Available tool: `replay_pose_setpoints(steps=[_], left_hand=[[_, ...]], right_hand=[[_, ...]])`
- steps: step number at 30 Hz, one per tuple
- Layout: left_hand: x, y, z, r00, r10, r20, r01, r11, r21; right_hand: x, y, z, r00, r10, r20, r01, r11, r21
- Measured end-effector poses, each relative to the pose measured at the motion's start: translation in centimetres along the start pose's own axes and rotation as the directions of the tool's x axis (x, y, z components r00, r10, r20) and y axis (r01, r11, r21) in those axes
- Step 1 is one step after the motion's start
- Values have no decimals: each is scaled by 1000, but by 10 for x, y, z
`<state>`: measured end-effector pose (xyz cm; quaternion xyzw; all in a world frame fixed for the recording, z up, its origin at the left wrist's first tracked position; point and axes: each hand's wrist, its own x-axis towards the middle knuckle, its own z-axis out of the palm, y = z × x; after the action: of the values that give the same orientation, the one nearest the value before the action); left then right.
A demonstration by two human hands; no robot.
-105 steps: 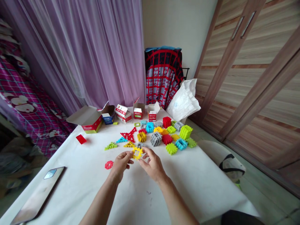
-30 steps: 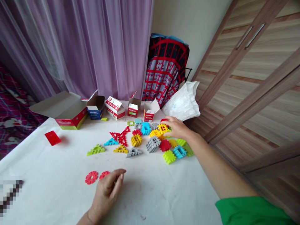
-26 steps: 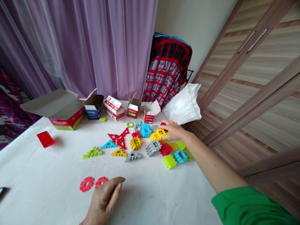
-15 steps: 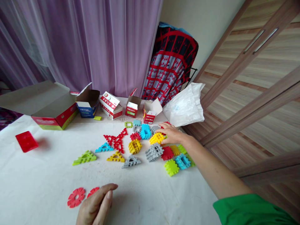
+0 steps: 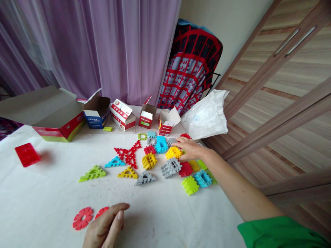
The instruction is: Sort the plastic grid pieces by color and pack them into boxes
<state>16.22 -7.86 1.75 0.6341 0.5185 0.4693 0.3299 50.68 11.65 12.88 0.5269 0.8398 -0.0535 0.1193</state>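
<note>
My right hand [image 5: 190, 149] reaches over the far right of the block group, palm down, with its fingers stretched out and apart. Its fingertips are by a grey block [image 5: 171, 141] and a stack of yellow blocks [image 5: 173, 152]; whether they touch either I cannot tell. Behind the knuckles lies a red block [image 5: 185, 135]. Nearer me sit a stack of grey blocks [image 5: 171, 168], a red block [image 5: 185, 169], blue blocks [image 5: 203, 178] and a green block [image 5: 190, 185]. My left hand [image 5: 104, 227] rests curled at the front, nothing visible in it, partly covering one red notched disc [image 5: 101, 212] beside another [image 5: 82, 218].
Triangular pieces, including a green one [image 5: 92, 173] and a grey one [image 5: 145, 178], lie mid-table. Along the back stand open cartons, such as a blue box [image 5: 94, 120] and a red-and-white box [image 5: 165, 129], with a white bag [image 5: 205, 115]. A red tray [image 5: 27, 155] is at left.
My right hand's fingertips have shifted slightly nearer me, showing more of the red block behind. The whole view has moved a little. My left hand stays curled in place.
</note>
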Motion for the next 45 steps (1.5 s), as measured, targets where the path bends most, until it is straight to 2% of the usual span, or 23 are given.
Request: replay_pose_setpoints(steps=[8,13,15,18,21,24,27,30,32,35,40,45], left_hand=[[0,-2,-1,999,-50,14,50,998,-34],[1,-1,0,995,-98,20,99,994,-49],[4,3,-3,994,-108,-20,106,992,-69],[14,7,-14,978,-151,-142,133,983,-126],[28,5,-32,933,-196,-302,152,975,-162],[40,-6,-51,887,-172,-429,138,984,-110],[48,-20,-67,854,-156,-496,153,987,-46],[52,-28,-77,829,-172,-531,171,984,-52],[54,-30,-79,819,-196,-540,181,980,-81],[58,-29,-79,813,-237,-532,198,971,-131],[62,-29,-77,805,-309,-507,215,948,-236],[62,-29,-76,797,-353,-490,233,928,-290]], right_hand=[[5,-6,3,1000,-26,-9,25,999,-27],[4,-6,3,1000,13,5,-13,1000,15],[2,-3,0,1000,18,2,-18,1000,12],[1,-5,-13,998,7,-55,-9,1000,-24],[8,-31,-33,988,-48,-146,44,999,-27],[26,-85,-45,982,-67,-179,66,998,-8],[55,-144,-40,990,-57,-129,54,998,-29],[86,-181,-25,990,-114,-80,106,990,-94],[103,-188,-18,991,-115,-73,104,985,-138],[120,-184,-17,994,-92,-51,81,979,-187],[130,-178,-26,994,-108,33,113,962,-247],[140,-177,-28,988,-130,87,146,964,-221]])
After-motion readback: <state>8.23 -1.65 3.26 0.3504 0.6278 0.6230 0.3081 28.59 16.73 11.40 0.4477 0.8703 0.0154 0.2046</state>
